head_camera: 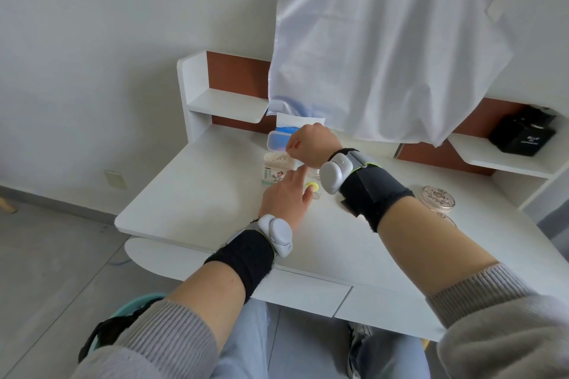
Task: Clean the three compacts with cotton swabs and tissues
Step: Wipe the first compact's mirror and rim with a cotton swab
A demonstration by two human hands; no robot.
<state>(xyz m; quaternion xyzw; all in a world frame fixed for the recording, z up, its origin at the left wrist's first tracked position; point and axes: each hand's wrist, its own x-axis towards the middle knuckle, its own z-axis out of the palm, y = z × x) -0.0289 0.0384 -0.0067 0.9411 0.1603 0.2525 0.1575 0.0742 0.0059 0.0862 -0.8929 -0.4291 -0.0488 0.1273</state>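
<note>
An open jar of cotton swabs (275, 164) stands at the back of the white desk (191, 194). My right hand (311, 144) hovers just above it, its fingertips pinched together at the swab tops. Behind the jar stands a blue tissue pack (288, 130) with a lilac rounded flap (277, 140) in front of it. My left hand (284, 194) reaches forward with straight fingers, and its thumb lies beside a small yellow compact (312, 186). A round clear compact (438, 198) lies to the right, with a second round one (445, 218) partly hidden by my right forearm.
A white cloth (385, 49) hangs over the back of the desk. A black box (523, 134) sits on the right shelf. A small clear jar (313, 172) stands behind my right wrist. A teal basket (135, 301) is on the floor at the left.
</note>
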